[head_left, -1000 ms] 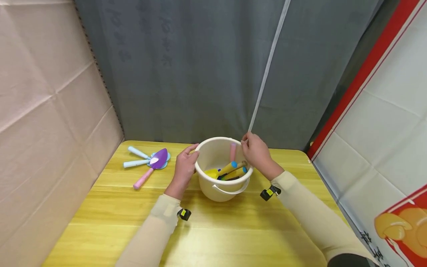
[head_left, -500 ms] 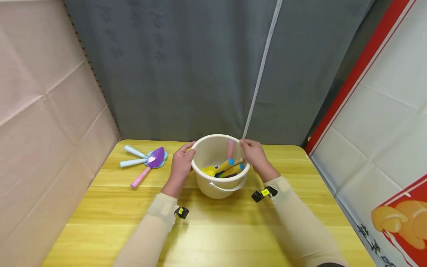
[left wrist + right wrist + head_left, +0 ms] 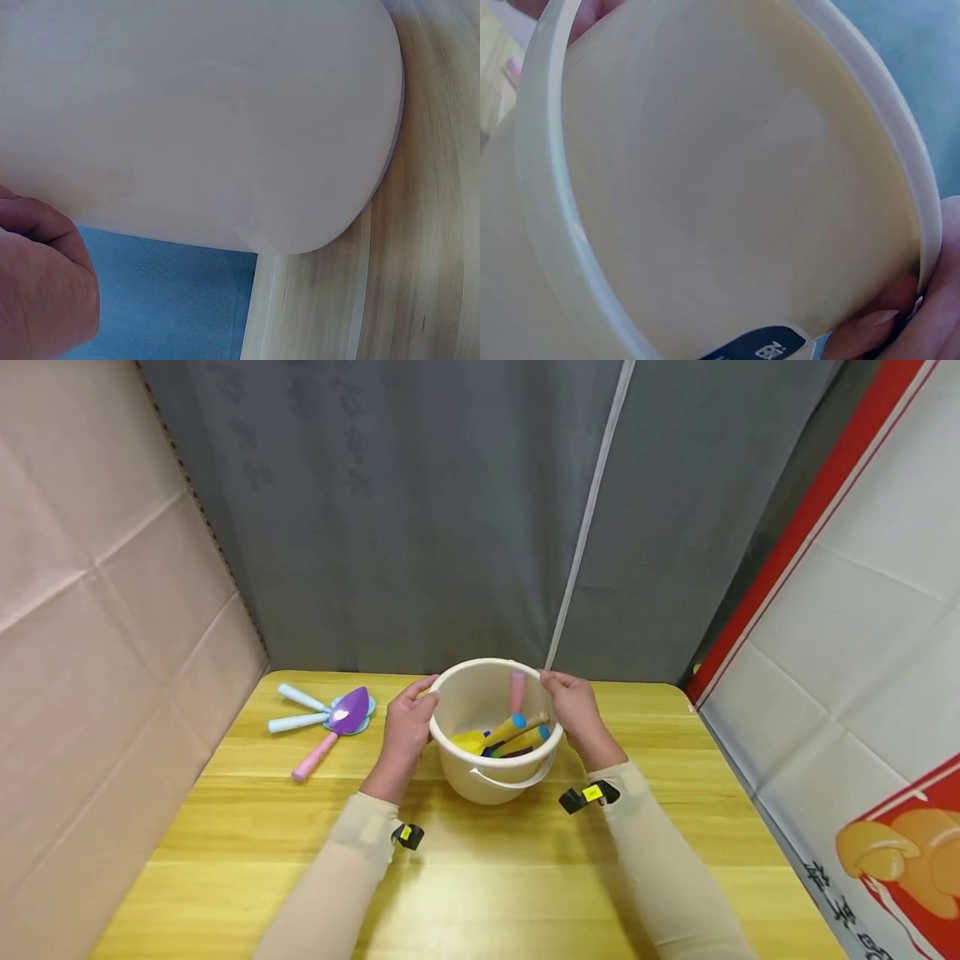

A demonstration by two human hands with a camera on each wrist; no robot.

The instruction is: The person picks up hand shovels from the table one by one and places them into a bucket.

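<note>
A cream plastic bucket (image 3: pixel 467 783) stands on the wooden table, its white handle (image 3: pixel 510 785) hanging down at the front. My left hand (image 3: pixel 406 732) holds the left side of its rim, thumb and fingers at the edge. On the opposite side, my right hand (image 3: pixel 576 710) pinches the rim. Inside lie a yellow scoop (image 3: pixel 468 742), several yellow handles with blue ends (image 3: pixel 510 727) and an upright pink handle (image 3: pixel 517 692); their lower parts are hidden. The left wrist view shows the bucket's outer wall (image 3: pixel 202 120), the right wrist view my fingers (image 3: pixel 870 330) at the rim.
Left of the bucket, a purple trowel (image 3: pixel 349 712) with a pink handle lies across two light blue-handled tools (image 3: pixel 296 723). A grey curtain (image 3: pixel 375 527) hangs behind the table (image 3: pixel 465 893). Pale panels stand at left and right, the right one (image 3: pixel 847 635) with a red border.
My right hand has come down slightly onto the bucket's right rim. The head view has shifted a little; bucket, left hand and trowel keep their places.
</note>
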